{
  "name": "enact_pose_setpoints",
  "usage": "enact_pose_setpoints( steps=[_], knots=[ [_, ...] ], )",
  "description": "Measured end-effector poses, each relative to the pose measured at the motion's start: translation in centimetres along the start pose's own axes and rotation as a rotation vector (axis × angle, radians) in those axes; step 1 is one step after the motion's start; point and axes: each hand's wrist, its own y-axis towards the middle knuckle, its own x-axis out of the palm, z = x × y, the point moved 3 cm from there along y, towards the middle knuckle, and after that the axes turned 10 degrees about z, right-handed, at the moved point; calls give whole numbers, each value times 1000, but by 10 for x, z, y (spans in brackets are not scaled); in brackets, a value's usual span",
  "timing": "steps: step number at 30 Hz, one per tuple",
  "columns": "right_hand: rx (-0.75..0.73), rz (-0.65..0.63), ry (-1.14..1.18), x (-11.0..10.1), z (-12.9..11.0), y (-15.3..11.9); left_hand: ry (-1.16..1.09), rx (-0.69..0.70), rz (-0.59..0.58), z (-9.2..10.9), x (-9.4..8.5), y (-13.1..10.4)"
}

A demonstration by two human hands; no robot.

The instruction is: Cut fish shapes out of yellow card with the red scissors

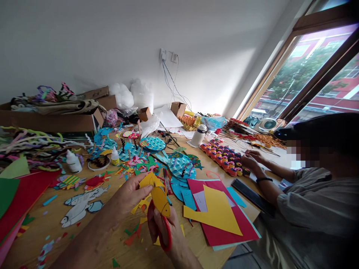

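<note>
Pinching yellow paper point(146, 181) at lower centre, the left hand point(134, 193) might slip, letting the red scissors point(169, 235) gripped by the right hand point(176, 232) nick the drawn fish point(160, 201).

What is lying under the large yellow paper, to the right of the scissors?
Under the yellow paper, a red sheet and parts of a lilac paper show. Their covered areas, and anything else hidden there, cannot be seen.
</note>
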Motion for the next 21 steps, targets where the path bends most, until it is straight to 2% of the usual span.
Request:
enact_pose_setpoints(
  steps=[6, 16, 21],
  knots=[
    [7, 57, 1, 1, 0, -1, 27, -18, 5, 3, 0, -3],
    [-23, 92, 16, -6, 27, 1, 30, -20, 4, -2, -2, -1],
    [25, 182, 43, -7, 26, -1, 123, 22, 20, -4, -5, 0]
  ],
)
